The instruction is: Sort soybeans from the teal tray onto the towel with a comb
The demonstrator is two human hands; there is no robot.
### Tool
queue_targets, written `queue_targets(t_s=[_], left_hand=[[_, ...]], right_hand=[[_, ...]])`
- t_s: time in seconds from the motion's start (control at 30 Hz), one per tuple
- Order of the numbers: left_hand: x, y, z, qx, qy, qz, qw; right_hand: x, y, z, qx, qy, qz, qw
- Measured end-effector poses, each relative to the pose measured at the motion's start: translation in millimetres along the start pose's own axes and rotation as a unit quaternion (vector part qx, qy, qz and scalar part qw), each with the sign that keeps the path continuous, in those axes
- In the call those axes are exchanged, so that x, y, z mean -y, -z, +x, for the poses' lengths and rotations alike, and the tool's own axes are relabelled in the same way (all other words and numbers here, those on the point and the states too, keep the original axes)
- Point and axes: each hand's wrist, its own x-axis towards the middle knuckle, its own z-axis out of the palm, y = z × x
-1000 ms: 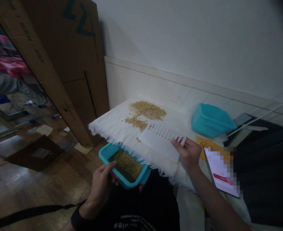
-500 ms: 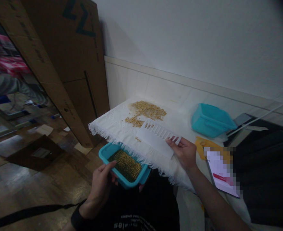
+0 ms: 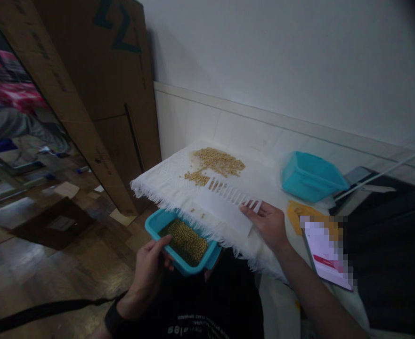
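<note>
My left hand (image 3: 152, 261) is closed on the near-left rim of a teal plastic basket (image 3: 151, 225), thumb over the edge. It sits just below the table's front edge and holds tan soybeans (image 3: 188, 238) among small dark green grains. My right hand (image 3: 269, 223) grips a flat white plastic piece with a row of slots (image 3: 224, 207) by its right end. This piece rests low over the white fringed cloth (image 3: 158, 181), its left end beside a small cluster of soybeans (image 3: 197, 177). Farther back lies a larger spread of soybeans (image 3: 221, 161). A few loose beans (image 3: 202, 215) lie near the fringe.
A second teal basket (image 3: 311, 179) stands at the back right. Near it are a yellow cloth (image 3: 295, 216) and a phone-like device with a lit screen (image 3: 322, 254). A tall cardboard box (image 3: 115, 94) borders the left, the wall stands behind. Flattened cardboard (image 3: 53, 223) lies on the floor.
My right hand and the slotted white piece have shifted slightly left and toward the front edge. A few loose beans lie closer to the fringe. My left hand and its basket have barely moved.
</note>
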Motion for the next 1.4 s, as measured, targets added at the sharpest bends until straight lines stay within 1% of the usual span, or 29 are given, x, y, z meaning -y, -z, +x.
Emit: queue_targets(t_s=[0.13,0.27,0.33,0.43,0.5,0.7,0.87,1.0,1.07,1.1,1.13,1.2,1.27,1.3,1.33,1.4], left_hand=[[0,-0.8,0,-0.002,0.002,-0.004,1.0],[0,-0.8,-1,-0.006,0.004,0.006,1.0],[-1,-0.9,-2,-0.007,0.002,0.012,1.0],[-2,-1.4,-2,-0.003,0.0,0.007,1.0],[-2,-1.5,-2,0.0,-0.001,0.003,1.0],[-2,-0.6,0,-0.001,-0.001,0.004,1.0],[0,0.8,1,-0.003,-0.008,-0.003,1.0],[0,1.9,2,-0.003,-0.005,-0.008,1.0],[-1,2.1,2,-0.004,-0.006,-0.002,1.0],[-1,2.0,2,-0.004,-0.006,-0.001,1.0],[-2,1.8,1,-0.005,-0.005,-0.001,1.0],[-3,1.2,1,-0.004,-0.005,-0.001,1.0],[-4,0.7,1,-0.002,-0.008,0.002,1.0],[-4,0.5,0,-0.001,-0.009,0.002,1.0],[-4,0.4,0,-0.002,-0.009,0.002,1.0],[-4,0.4,1,-0.004,-0.009,0.001,1.0]], right_hand=[[3,-3,-2,0.044,-0.026,0.015,0.999],[0,-4,-3,0.088,-0.044,0.031,0.995],[-3,-2,-1,0.07,-0.039,0.042,0.996],[-9,0,2,-0.009,-0.016,0.053,0.998],[-12,2,4,-0.044,-0.007,0.055,0.998],[-15,2,5,-0.047,-0.01,0.043,0.998],[-9,1,2,-0.013,-0.032,0.057,0.998],[-5,0,-1,0.052,-0.051,0.045,0.996],[-6,0,0,0.069,-0.052,0.054,0.995],[-8,0,1,0.058,-0.047,0.062,0.995],[-10,1,2,0.032,-0.036,0.068,0.997],[-14,4,6,-0.053,-0.004,0.062,0.997],[-17,8,10,-0.139,0.031,0.032,0.989],[-18,10,11,-0.171,0.044,0.016,0.984],[-18,12,12,-0.193,0.053,0.002,0.98],[-17,14,11,-0.209,0.059,-0.026,0.976]])
